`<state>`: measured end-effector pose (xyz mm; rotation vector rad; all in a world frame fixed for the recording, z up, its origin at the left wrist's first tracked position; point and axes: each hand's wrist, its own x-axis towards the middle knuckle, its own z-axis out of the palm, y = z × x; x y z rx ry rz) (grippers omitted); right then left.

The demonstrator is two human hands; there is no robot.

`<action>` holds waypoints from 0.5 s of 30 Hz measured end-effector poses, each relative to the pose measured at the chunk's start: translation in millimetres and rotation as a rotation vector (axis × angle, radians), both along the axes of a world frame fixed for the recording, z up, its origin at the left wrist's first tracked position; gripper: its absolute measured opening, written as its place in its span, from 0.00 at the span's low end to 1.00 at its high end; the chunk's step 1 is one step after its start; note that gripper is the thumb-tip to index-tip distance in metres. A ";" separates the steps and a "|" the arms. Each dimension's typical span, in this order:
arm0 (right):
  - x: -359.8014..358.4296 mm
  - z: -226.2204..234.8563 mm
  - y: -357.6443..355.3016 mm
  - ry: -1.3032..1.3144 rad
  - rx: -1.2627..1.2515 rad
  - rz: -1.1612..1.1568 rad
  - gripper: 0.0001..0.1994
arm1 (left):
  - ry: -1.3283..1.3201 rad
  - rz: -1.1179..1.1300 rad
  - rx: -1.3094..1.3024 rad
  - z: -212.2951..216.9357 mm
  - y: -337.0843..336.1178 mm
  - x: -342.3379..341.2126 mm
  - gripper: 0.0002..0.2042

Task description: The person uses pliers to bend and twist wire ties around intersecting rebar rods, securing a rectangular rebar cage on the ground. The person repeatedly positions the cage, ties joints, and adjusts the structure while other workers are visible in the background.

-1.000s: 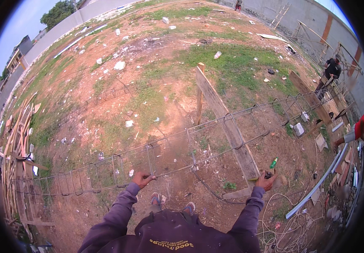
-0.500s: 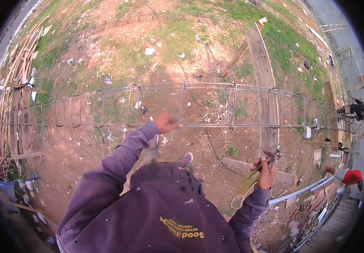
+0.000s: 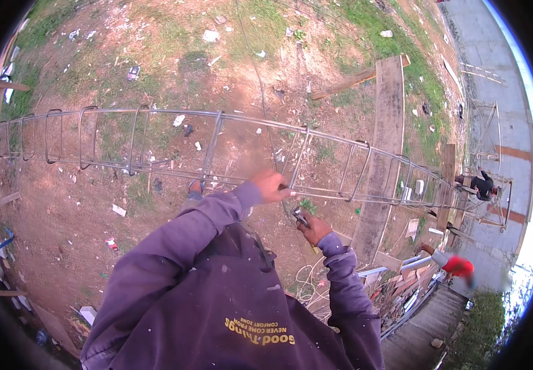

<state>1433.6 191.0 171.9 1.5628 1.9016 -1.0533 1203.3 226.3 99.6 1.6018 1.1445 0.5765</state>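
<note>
A long steel rebar cage [image 3: 219,115] of thin bars and rectangular stirrups stretches across in front of me. My left hand [image 3: 271,186] is at its near lower bar, fingers pinched together by a stirrup corner. Whether a tie wire is also between those fingers is too small to tell. Just to the right and nearer my body, my right hand [image 3: 317,230] grips metal pincers [image 3: 300,214]. Their jaws point toward the left hand, apart from the cage, and the palm hides most of their handles.
A wide wooden plank [image 3: 388,105] passes under the cage on the right, with another timber [image 3: 347,83] against it. Pale rope [image 3: 308,280] lies coiled at lower right. One person in red [image 3: 458,267] and another in dark clothes [image 3: 482,186] are farther right. Litter dots the ground.
My view has shifted toward the right. My right hand has brought the pincers inward and up, close to the left hand. The left hand stays at the near bar, by a stirrup.
</note>
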 end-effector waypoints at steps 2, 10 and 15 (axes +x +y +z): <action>-9.1 4.5 0.3 -0.099 0.094 0.067 0.16 | -0.037 -0.003 -0.005 -0.7 2.4 -1.5 0.23; -34.3 -12.5 -8.6 -0.423 0.559 0.198 0.09 | -0.015 -0.027 -0.027 -6.2 5.8 0.6 0.22; -52.4 -15.3 -15.1 -0.500 0.547 0.153 0.08 | -0.010 -0.032 -0.012 -5.4 7.2 0.6 0.23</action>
